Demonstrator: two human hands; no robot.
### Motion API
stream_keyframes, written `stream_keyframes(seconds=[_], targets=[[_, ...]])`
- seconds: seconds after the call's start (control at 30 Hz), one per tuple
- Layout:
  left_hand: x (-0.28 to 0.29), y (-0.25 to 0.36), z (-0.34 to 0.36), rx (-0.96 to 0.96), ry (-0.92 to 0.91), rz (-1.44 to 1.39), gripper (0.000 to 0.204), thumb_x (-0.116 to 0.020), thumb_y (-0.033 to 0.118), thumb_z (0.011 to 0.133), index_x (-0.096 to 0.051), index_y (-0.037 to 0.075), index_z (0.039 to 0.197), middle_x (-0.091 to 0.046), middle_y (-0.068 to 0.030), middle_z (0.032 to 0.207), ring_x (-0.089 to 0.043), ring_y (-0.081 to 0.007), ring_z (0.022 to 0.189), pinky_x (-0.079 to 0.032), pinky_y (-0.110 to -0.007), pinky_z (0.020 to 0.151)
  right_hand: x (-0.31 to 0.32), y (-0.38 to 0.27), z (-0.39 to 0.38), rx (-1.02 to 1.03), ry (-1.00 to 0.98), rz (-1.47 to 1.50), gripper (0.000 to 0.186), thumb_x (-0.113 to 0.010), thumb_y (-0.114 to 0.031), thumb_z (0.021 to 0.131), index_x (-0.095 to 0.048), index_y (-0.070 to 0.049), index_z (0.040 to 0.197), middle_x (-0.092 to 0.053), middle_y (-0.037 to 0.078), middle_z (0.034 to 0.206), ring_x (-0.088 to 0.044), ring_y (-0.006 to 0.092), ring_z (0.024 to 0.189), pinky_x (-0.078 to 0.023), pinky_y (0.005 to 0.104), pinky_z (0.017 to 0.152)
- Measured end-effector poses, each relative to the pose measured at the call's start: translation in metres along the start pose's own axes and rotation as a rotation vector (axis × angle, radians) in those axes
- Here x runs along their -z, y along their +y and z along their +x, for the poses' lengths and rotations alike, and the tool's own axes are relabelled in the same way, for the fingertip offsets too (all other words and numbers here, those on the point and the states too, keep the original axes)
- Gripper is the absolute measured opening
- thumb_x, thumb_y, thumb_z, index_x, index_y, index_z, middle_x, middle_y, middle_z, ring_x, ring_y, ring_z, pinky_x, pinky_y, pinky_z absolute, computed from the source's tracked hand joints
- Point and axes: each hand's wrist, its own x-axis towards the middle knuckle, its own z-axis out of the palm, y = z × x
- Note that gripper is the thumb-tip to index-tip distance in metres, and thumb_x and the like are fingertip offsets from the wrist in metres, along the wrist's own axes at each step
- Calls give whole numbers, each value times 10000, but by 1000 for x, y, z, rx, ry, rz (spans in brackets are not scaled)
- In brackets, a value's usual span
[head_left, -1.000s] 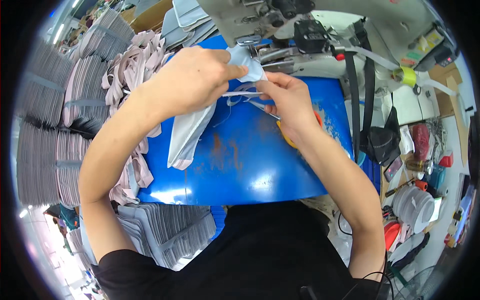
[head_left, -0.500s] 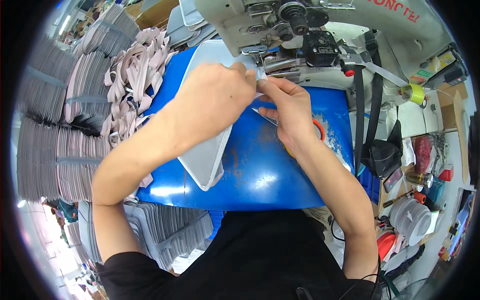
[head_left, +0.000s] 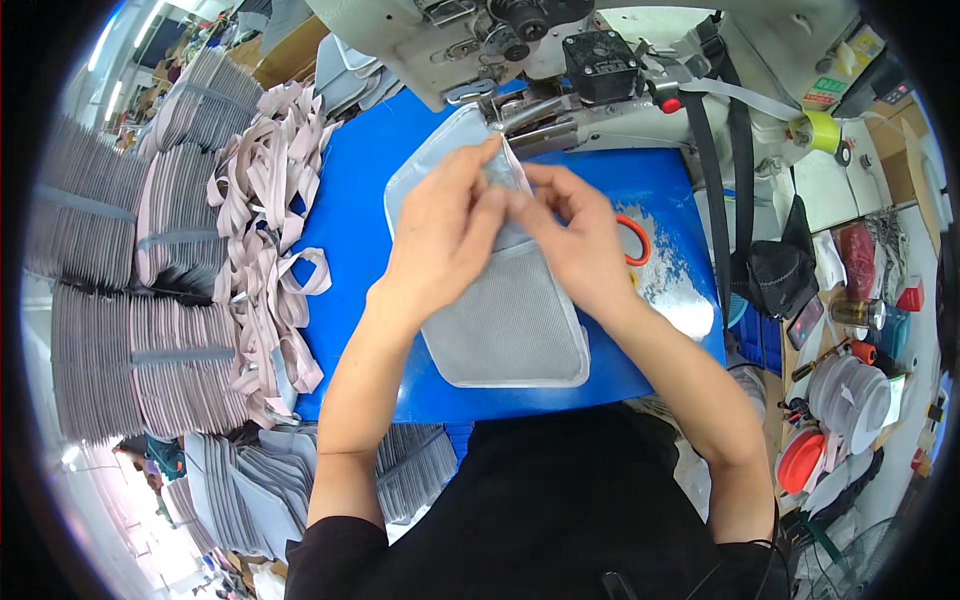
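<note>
A pale grey fabric panel (head_left: 505, 330) with rounded corners and a ribbed, mesh-like lower part lies on the blue work table (head_left: 395, 300). Its far end reaches up to the sewing machine (head_left: 530, 50). Over the panel's upper half, my left hand (head_left: 445, 230) is closed, thumb and fingers pinched together at the panel's edge strip. From the other side my right hand (head_left: 570, 235) meets it, fingers curled and pinched at the same edge. The fingertips cover the exact spot they grip. Beside my right hand show the orange handles of scissors (head_left: 632, 240).
Pinkish fabric strips (head_left: 270, 190) hang in a tangle along the table's left side. Bundled stacks of grey panels (head_left: 185, 215) stand farther left, with more panels (head_left: 240, 490) below. Black straps (head_left: 710, 180) hang at the right, near a yellow tape roll (head_left: 818, 132).
The panel has swung round and lies flatter, nearer my body, with its mesh part showing. My left hand has moved down, and both hands now meet over the panel. The view has shifted a little.
</note>
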Motion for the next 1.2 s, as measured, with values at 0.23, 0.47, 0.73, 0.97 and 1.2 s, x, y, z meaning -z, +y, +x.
stream_keyframes(seconds=[0.23, 0.47, 0.73, 0.97, 1.2], targets=[[1, -3, -35, -135, 80, 56, 453, -696, 42, 894, -692, 125, 1340, -605, -91, 1063, -623, -226, 782, -509, -344, 617, -2, -4, -22, -198, -91, 514, 316, -621, -129, 1050, -643, 27, 1323, -674, -12, 909, -579, 41, 781, -483, 230, 708], [16, 7, -3, -161, -34, 250, 367, -705, 122, 909, -730, 155, 1273, -575, -74, 989, -630, -257, 790, -513, -380, 627, -2, -14, -13, -278, -98, 624, 311, -581, -126, 1065, -626, 44, 1321, -719, 77, 1103, -675, 86, 919, -551, 257, 800], [29, -35, 2, -151, 215, 337, 379, -729, 151, 907, -718, 138, 1285, -624, -158, 1245, -646, -329, 1086, -529, -383, 916, -10, -16, 22, -278, -70, 681, 289, -598, -168, 1060, -650, 39, 1254, -727, 89, 1068, -694, 116, 898, -570, 276, 808], [4, -102, -106, 693, 341, -1102, 662, -649, 111, 1019, -386, 151, 1625, -508, -138, 1552, -543, -242, 1364, -458, -392, 1120, -7, -6, 26, -247, -54, 530, 268, -623, -250, 1068, -713, -7, 1137, -707, 10, 903, -640, 79, 800, -519, 261, 724], [40, -77, -99, 567, 381, -926, 680, -650, 116, 1007, -378, 134, 1630, -618, -122, 1434, -645, -184, 1211, -504, -325, 1032, 79, -4, 44, 237, 274, 288, 396, -623, -411, 1070, -703, -35, 974, -630, -2, 744, -610, 89, 705, -498, 255, 650]])
